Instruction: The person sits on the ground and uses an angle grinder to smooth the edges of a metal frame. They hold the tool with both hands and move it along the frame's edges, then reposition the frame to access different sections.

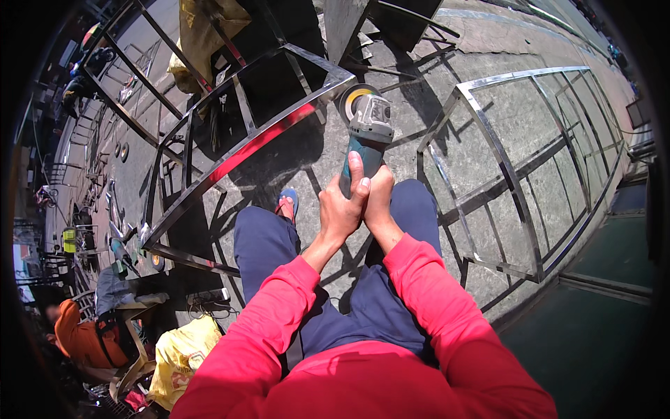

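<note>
Both my hands are wrapped around the teal body of an angle grinder (373,120), which points away from me. My left hand (342,209) grips it from the left, thumb laid along the top. My right hand (380,199) closes on it from the right, its fingers partly hidden behind the body. The grinder's round disc (354,98), yellowish with a dark rim, is at the corner of a shiny metal frame (237,157); whether they touch I cannot tell. Red reflections show along the frame's near bar.
A second welded metal frame (504,164) stands on the concrete to the right. At lower left, a person in orange (91,335) sits near a yellow sack (183,356). Another grinder (124,255) lies by the left frame's near corner. A tan cloth (199,42) hangs at the far left.
</note>
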A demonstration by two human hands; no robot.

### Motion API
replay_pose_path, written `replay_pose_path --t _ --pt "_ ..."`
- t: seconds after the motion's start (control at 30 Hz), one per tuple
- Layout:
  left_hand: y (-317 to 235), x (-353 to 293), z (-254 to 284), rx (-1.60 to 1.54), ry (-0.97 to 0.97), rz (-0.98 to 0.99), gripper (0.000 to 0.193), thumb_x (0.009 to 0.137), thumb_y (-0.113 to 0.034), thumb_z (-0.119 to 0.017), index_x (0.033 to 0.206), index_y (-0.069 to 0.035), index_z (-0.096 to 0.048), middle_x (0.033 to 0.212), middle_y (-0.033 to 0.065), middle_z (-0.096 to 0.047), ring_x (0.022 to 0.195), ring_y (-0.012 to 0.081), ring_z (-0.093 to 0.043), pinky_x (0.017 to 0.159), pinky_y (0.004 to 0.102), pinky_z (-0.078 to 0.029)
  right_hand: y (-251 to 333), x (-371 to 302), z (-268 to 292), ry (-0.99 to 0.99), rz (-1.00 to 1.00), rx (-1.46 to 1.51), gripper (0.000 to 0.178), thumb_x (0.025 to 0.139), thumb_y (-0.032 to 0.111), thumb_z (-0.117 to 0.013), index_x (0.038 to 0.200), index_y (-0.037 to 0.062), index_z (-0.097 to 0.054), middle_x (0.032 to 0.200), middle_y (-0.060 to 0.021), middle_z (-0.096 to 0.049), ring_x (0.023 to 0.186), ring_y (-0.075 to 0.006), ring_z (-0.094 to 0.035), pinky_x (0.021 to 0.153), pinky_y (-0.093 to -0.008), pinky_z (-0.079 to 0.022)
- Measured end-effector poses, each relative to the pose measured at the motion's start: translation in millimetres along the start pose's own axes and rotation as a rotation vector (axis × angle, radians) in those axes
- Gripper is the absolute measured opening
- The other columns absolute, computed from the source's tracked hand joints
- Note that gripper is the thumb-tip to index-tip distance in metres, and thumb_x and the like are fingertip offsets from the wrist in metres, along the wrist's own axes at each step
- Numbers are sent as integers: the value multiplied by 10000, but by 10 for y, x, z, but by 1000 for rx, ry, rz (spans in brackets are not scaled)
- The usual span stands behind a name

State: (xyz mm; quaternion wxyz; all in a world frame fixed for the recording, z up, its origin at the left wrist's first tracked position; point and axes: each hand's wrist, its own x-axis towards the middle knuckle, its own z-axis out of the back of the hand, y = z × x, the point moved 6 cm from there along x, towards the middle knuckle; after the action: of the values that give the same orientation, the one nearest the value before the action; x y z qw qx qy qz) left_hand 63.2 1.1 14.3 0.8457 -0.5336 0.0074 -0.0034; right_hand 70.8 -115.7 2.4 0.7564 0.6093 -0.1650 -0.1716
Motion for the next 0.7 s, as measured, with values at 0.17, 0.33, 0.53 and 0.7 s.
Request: replay_pose_path --t 0.17,0.33,0.53,0.7 --pt "-11 -6 38 -2 4 -2 874 828 -748 -530 968 108 -635 772 269 -674 767 335 -694 715 438 -508 -5 -18 -2 -20 22 -15 501 897 418 -735 721 -33 -605 625 -119 -634 570 -198 -608 543 -370 -486" --pt "-19 -21 1 -4 6 -12 872 835 -741 -521 943 118 -626 757 289 -660 757 350 -688 722 459 -501 -4 -34 21 -64 51 -3 412 938 374 -700 731 26 -622 603 -33 -591 538 -123 -527 504 -337 -436" --pt "36 -9 -41 -30 13 14 803 831 -673 -605 959 119 -628 788 297 -673 784 436 -702 712 472 -527 18 -17 61 12 -43 65 556 861 456 -760 687 -46 -598 624 -180 -644 575 -252 -643 554 -406 -506" --pt "-9 18 1 -101 -39 -60 785 830 -679 -601 890 103 -620 774 296 -668 779 428 -702 706 473 -524 67 23 24 -7 69 -30 414 926 341 -717 709 8 -602 586 -36 -580 533 -117 -513 490 -332 -425"
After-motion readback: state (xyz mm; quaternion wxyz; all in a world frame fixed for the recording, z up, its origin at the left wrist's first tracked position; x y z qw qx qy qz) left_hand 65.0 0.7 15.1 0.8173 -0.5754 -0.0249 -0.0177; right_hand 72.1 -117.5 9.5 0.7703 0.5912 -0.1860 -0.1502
